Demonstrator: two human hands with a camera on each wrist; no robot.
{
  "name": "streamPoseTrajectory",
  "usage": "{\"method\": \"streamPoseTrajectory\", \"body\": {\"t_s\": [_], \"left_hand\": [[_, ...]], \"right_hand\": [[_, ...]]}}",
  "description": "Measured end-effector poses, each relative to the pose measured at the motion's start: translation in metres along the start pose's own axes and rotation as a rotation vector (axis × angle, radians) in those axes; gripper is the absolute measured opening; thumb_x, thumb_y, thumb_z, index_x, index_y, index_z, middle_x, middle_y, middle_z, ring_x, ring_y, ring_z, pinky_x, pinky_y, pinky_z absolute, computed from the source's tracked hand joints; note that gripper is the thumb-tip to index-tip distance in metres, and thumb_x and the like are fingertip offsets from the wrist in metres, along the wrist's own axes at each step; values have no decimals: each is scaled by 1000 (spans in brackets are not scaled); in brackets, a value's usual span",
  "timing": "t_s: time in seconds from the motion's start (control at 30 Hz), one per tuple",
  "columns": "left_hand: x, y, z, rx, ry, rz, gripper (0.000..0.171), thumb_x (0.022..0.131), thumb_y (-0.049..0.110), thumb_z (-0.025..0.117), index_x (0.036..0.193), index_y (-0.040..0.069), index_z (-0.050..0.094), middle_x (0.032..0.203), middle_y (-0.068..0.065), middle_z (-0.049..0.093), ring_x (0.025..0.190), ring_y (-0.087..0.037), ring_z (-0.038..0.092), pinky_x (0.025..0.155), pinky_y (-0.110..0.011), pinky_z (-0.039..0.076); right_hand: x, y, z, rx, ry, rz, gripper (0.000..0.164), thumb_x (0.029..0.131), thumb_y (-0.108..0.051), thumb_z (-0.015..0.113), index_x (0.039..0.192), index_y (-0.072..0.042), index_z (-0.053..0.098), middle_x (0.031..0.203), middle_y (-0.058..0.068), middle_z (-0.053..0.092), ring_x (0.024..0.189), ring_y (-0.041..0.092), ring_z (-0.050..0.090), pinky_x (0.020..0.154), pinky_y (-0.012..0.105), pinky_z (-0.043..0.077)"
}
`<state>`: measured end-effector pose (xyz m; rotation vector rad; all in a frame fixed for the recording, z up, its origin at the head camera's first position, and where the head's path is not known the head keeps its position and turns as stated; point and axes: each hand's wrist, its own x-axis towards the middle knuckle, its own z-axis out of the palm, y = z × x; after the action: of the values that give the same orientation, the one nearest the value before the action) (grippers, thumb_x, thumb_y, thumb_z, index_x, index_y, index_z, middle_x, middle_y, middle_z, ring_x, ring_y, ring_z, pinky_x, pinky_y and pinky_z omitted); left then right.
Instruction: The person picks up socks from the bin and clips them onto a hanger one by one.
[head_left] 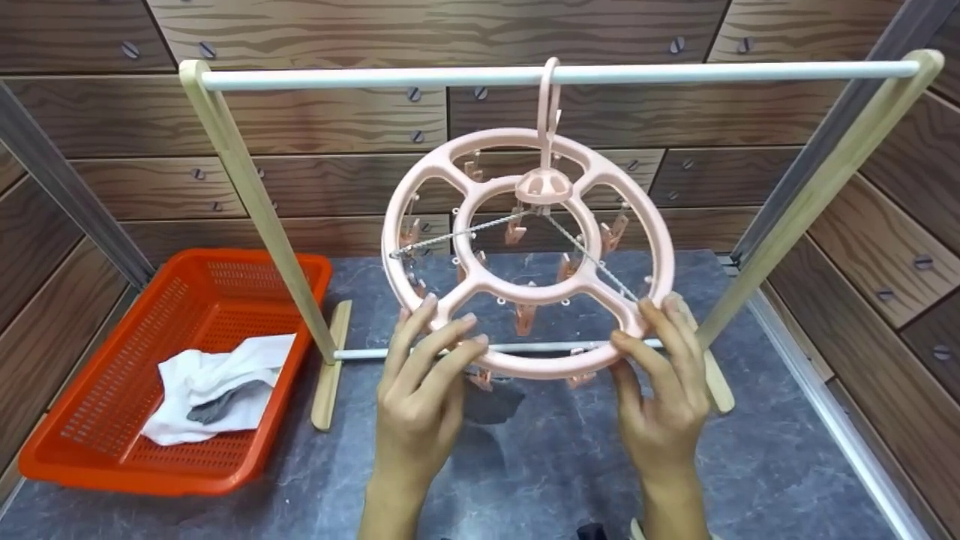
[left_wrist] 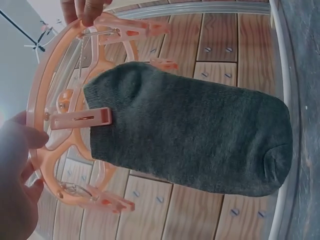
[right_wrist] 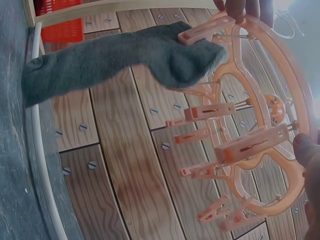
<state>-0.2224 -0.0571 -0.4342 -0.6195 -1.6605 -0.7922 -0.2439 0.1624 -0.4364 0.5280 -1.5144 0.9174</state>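
Note:
A pink round drying hanger with several clips hangs by its hook from a white rod, its ring tilted toward me. My left hand pinches the ring's near left edge, fingers on top and thumb underneath. At the near right edge, my right hand grips the same ring. One dark grey sock dangles from a pink clip on the near part of the ring, between the hands. The ring hides most of that sock in the head view. Other clips, such as one clip near my right hand, hold nothing.
An orange-red basket stands at the left, containing white socks, one with a grey patch. Wooden posts with feet support the rod on both sides, and a lower white bar joins them. Wood-patterned panels surround the grey tabletop.

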Motion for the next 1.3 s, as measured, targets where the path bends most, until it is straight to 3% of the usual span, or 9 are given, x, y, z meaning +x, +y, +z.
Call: {"method": "streamPoseTrajectory", "body": {"t_s": [0.27,0.4,0.53,0.63,0.87,1.17,1.3], "left_hand": [[1,6,2,-12,-4,19,26,80,6,71,106,10,74,120,-11,70,126,-43,55,116,-57,30],[0,11,5,10,-46,45,29,81,17,77,110,13,74,125,-10,69,128,-42,53,115,-61,29],[-1,15,7,34,-85,39,40,75,14,82,114,17,74,129,-7,67,131,-41,51,115,-65,25],[-1,17,8,45,-76,29,44,72,10,82,114,19,74,128,-6,68,133,-41,49,117,-65,21],[-1,15,9,68,-34,34,31,81,17,80,112,21,75,123,-4,70,129,-39,53,117,-63,23],[-1,13,7,70,-36,11,18,91,14,71,106,21,76,117,0,72,121,-35,60,112,-63,32],[-1,14,6,72,-33,1,16,91,15,70,105,20,76,115,1,73,119,-34,61,109,-65,35]], "right_hand": [[-1,-8,5,32,-25,-26,27,89,-26,72,86,1,73,103,22,73,114,46,60,110,58,39],[-1,-15,8,50,-27,-44,26,89,-25,72,86,1,74,99,22,73,111,44,61,111,59,37],[-2,-24,10,43,-26,-43,26,88,-25,73,86,0,74,98,21,73,111,40,61,111,59,37],[-2,-31,13,33,-22,-47,26,88,-26,73,85,0,74,97,21,73,110,39,61,110,61,37],[-3,-42,23,12,18,-102,25,87,-25,74,83,-1,76,93,19,74,104,37,62,110,55,39],[-4,-47,26,18,87,-160,24,84,-25,78,82,-1,76,90,18,74,98,38,64,107,52,42],[-5,-47,26,36,182,-136,31,85,-27,80,79,2,72,87,19,71,92,34,62,99,44,50]]}}
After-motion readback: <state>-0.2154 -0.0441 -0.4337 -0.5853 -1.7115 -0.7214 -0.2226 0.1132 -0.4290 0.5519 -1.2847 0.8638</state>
